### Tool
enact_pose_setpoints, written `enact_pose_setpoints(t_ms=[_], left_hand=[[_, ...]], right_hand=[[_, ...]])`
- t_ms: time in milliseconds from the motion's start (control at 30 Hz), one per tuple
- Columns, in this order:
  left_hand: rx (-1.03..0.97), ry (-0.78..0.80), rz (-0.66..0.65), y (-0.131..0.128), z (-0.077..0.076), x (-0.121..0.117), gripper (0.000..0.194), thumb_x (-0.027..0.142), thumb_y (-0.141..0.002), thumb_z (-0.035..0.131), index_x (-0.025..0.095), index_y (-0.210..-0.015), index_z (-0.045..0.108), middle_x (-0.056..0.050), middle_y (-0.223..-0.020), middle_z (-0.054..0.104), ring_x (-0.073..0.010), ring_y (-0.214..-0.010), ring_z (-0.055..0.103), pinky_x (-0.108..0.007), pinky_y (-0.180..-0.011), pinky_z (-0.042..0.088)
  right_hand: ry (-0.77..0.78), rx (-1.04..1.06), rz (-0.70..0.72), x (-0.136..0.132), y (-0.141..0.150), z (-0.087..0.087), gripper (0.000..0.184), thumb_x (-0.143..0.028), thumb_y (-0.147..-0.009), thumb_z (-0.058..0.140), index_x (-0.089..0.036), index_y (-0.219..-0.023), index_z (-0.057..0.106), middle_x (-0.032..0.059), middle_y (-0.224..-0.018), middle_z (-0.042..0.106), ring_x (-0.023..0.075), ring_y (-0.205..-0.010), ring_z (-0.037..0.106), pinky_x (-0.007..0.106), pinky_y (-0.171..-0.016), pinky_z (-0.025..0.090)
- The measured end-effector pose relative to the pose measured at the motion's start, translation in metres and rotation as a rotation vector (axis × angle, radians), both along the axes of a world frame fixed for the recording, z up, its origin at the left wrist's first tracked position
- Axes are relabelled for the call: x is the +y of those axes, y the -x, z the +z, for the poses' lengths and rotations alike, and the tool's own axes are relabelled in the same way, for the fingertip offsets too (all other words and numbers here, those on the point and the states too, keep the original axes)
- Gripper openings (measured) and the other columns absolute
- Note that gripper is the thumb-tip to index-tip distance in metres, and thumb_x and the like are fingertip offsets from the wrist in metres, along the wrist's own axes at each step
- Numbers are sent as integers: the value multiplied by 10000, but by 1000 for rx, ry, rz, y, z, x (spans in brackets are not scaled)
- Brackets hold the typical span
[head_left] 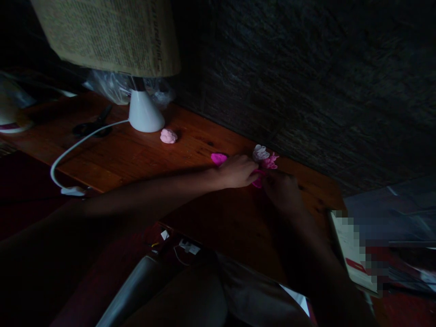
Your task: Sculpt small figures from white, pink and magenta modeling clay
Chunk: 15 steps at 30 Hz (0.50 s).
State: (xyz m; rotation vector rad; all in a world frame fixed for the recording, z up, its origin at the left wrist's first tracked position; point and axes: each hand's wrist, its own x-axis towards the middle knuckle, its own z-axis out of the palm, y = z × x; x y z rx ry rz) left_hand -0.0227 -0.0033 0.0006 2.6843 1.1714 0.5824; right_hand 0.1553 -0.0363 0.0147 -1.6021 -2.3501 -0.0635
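Observation:
My left hand (236,171) and my right hand (282,188) meet over a wooden table (136,154) near the dark wall. Both pinch a small magenta piece (258,181) between their fingertips. Just beyond the fingers lies a cluster of pale and pink clay flowers (265,156). A bright pink lump (218,158) sits by my left wrist. A light pink clay ball (168,136) lies further left, near the lamp base.
A white lamp base (145,113) with a newspaper shade (112,36) stands at the back left, its white cord (73,150) looping forward. Black scissors (93,127) lie left of it. A booklet (354,247) rests at the table's right edge.

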Motion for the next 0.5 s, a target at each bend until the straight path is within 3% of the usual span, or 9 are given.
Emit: enact_pose_setpoints(t_ms=[233,367,500], left_hand=[[60,20,54,-2,1,-4,302,280,-979,462,126,-977,722,-121,-982,739,-226,-915,695,-333,-769,518],[72,21,25,-3,5,-8,291,216,-969,445,129,-1016,719,-133,-1056,734,-250,-933,699,-354,-729,531],[29,23,36,-3,4,-9,285,259,-964,467,132,-1013,717,-135,-1035,733,-249,-934,694,-364,-757,536]], right_hand=[[-6,-30,-9,1,1,1,187,-230,-885,607,-204,-953,779,97,-837,793,234,-706,738,280,-618,470],[9,-19,28,-2,0,4,235,-211,-905,568,-231,-1020,772,98,-896,799,244,-744,745,293,-645,483],[21,-40,50,-5,-1,5,266,-205,-935,519,-233,-1029,766,112,-958,795,260,-792,748,313,-670,494]])
